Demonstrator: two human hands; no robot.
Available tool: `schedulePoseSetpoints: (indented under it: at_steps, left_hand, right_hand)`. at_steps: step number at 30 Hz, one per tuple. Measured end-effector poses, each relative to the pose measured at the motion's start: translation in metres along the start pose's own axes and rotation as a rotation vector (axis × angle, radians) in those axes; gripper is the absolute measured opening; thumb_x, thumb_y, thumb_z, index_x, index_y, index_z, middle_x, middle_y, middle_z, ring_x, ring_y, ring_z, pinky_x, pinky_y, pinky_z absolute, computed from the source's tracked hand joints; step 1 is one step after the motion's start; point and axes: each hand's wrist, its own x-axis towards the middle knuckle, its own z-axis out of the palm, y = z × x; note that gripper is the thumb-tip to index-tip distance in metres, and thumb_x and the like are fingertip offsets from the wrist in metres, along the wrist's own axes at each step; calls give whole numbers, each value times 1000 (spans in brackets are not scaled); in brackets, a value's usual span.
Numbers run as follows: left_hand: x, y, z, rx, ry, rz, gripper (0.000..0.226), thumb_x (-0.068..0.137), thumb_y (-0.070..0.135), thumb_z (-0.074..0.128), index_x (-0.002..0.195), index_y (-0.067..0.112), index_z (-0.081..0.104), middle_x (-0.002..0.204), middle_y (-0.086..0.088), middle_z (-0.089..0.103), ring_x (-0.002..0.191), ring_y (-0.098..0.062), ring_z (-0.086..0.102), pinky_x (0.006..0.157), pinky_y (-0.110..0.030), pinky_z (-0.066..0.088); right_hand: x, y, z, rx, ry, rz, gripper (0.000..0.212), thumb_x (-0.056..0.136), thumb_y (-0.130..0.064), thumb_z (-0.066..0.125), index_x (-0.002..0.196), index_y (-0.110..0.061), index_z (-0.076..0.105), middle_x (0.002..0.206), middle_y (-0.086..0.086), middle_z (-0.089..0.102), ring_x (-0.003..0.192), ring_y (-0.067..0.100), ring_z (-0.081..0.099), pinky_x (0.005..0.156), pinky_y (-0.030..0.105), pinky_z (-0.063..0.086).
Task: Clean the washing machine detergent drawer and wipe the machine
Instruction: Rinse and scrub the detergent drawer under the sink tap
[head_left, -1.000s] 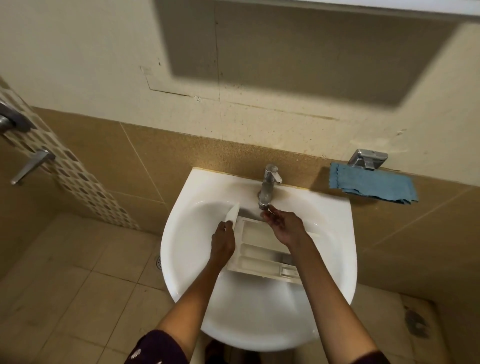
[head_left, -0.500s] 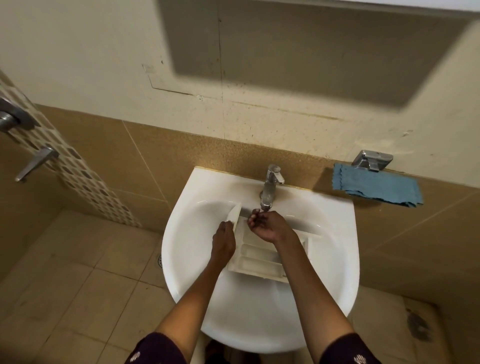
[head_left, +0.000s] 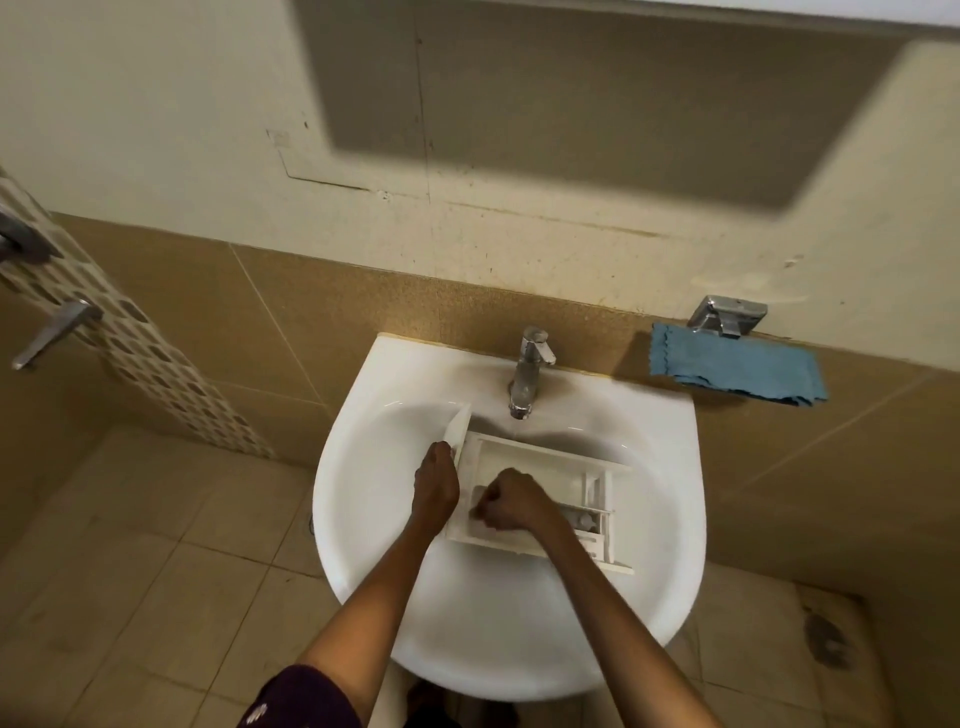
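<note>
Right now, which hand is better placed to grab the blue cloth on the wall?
Probably the right. The blue cloth hangs right of the sink, nearer the right hand; the left hand grips the drawer by its front panel.

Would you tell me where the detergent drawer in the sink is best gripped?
By its front panel at the left end, coming from the left, as the left hand does: that flat plate stands proud of the detergent drawer, while the open compartments offer only thin walls.
</note>
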Motion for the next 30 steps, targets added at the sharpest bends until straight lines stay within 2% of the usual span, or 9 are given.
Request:
schedulePoseSetpoints:
  at_steps: [3, 11, 15, 17, 20, 24, 26, 27, 30]
  left_hand:
    - [-2, 1, -1, -15, 9, 7, 34, 99, 22, 20, 71, 16, 38, 76, -5, 48, 82, -26, 44, 75, -34, 34]
    - [-3, 3, -4, -18, -19, -11, 31, 99, 24, 20, 92, 9, 47, 97, -12, 53, 94, -29, 47, 80, -34, 33]
    - [-4, 3, -3, -18, -24, -29, 34, 99, 25, 20, 99, 7, 48, 103, -13, 53, 95, -28, 46, 83, -33, 33]
    - [-4, 4, -3, -10, -26, -21, 33, 99, 24, 19, 97, 7, 47, 105, -17, 54, 94, -29, 46, 82, -33, 33]
    - [-4, 3, -3, -4, -24, -11, 30, 99, 24, 20, 93, 8, 44, 107, -21, 55, 90, -30, 46, 80, -33, 33]
    - [-3, 3, -3, -8, -27, -24, 29, 99, 25, 20, 95, 10, 44, 109, -20, 55, 91, -28, 46, 83, -35, 34]
    - [-3, 3, -3, -2, -22, -22, 30, 99, 25, 20, 95, 9, 45, 110, -20, 55, 91, -28, 45, 82, -33, 34]
    - [-3, 3, -3, -4, -18, -27, 31, 99, 25, 21, 95, 7, 46, 110, -21, 55, 90, -27, 45, 81, -33, 33]
    - [-5, 4, -4, -21, -10, -14, 37, 99, 26, 23, 106, 3, 51, 114, -21, 56, 91, -27, 45, 80, -32, 33]
  right_hand:
    - [-8, 4, 25, -117, 109, -29, 40, 72, -30, 78, 99, -4, 68, 102, 11, 69, 98, 26, 64, 70, 24, 41]
    - [-13, 64, 0, -74, 131, 21, 22, 63, -17, 83, 80, -6, 76, 79, 8, 73, 79, 19, 68, 64, 19, 41]
    - [-25, 78, -19, -160, 100, 79, 13, 62, -18, 83, 69, -12, 73, 54, -8, 56, 53, 6, 51, 48, 16, 33]
    - [-28, 84, -29, -212, 76, 134, 15, 62, -18, 84, 70, -11, 72, 61, -1, 60, 61, 14, 58, 54, 18, 37]
    - [-32, 86, -39, -330, 70, 199, 25, 64, -17, 83, 63, -15, 58, 97, 12, 69, 94, 27, 66, 70, 24, 43]
    - [-31, 73, -36, -589, 133, 188, 39, 79, -6, 70, 115, -3, 57, 123, 13, 58, 115, 29, 57, 90, 32, 46]
    - [-21, 63, -37, -382, 247, 105, 26, 85, -4, 58, 110, -3, 61, 118, 13, 61, 111, 28, 58, 88, 30, 45]
    - [-15, 58, -39, -134, 296, 67, 17, 86, -3, 55, 99, -3, 67, 112, 14, 65, 103, 27, 61, 84, 29, 45]
    - [5, 35, -49, 1002, 257, 54, 26, 91, 11, 39, 77, 4, 60, 91, 22, 62, 80, 27, 57, 75, 27, 54]
